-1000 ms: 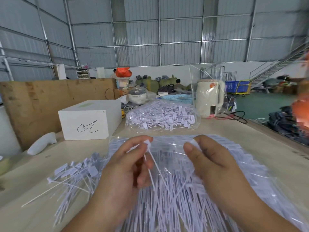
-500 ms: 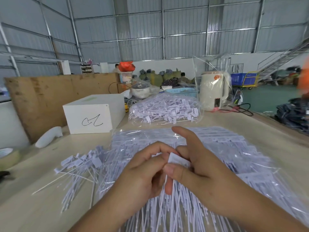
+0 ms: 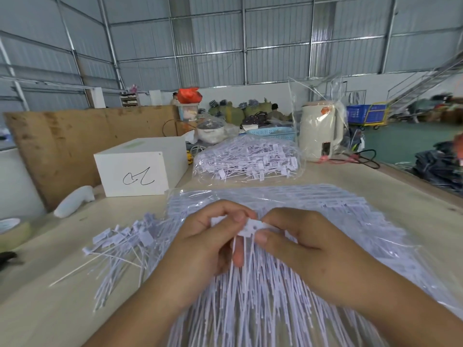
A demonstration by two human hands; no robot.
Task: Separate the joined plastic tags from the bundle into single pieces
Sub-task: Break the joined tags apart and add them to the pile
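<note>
Head view. Toward the far left of the desk point(image 3: 413, 196) stands a white box point(image 3: 140, 169); its near face bears a black handwritten mark that resembles "CL", though the reading is uncertain. No other writing is legible; an orange sticker on the cream kettle point(image 3: 319, 131) is too small to read.

At the near edge, over the middle of the desk, both hands meet above the bundle of joined plastic tags point(image 3: 263, 296), which lies in an opened clear plastic bag point(image 3: 375, 221) with its thin white stems fanning toward the viewer. The left hand point(image 3: 200, 246) has its fingers point(image 3: 225, 211) curled, pinching the flat head of a small white tag piece point(image 3: 250, 227). The right hand point(image 3: 313, 246) pinches the same piece from the other side, between thumb and forefinger. The stems of this piece hang down between the two hands, touching the bundle below.

Loose single tags point(image 3: 120, 244) lie scattered on the bare desk just left of the bundle, heads pointing to the far side.

Beyond the bundle, near the far edge, a second clear bag point(image 3: 248, 161) holds more white tags. The kettle stands to its right, wrapped in a transparent bag. A white handle-shaped object point(image 3: 74, 201) lies left of the box.
</note>
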